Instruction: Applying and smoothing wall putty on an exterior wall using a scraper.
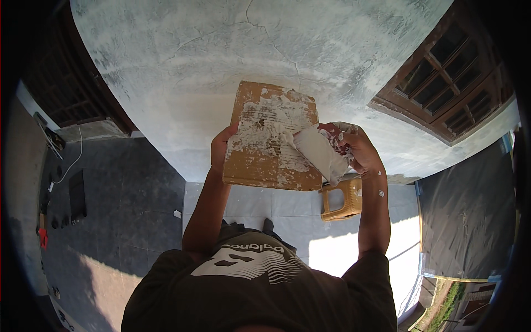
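My left hand [220, 148] grips the left edge of a flat brown cardboard piece [243, 166], its thumb near the edge and its other fingers hidden behind. White putty [271, 124] is smeared unevenly over the board's face. At the board's right side, my right hand [362, 148] is closed round a putty knife [321, 152]. Thick white paste covers its broad blade, which rests against or just over the board; contact is hard to tell. Spots of putty cling to my right fingers and wrist.
A cracked, patchily whitened wall [182, 61] rises in front. Below my right hand stands a tan plastic stool [351, 207]. A brown window [448, 72] is at the right, a dark door [61, 77] at the left. Dark sheeting [464, 221] hangs at the right.
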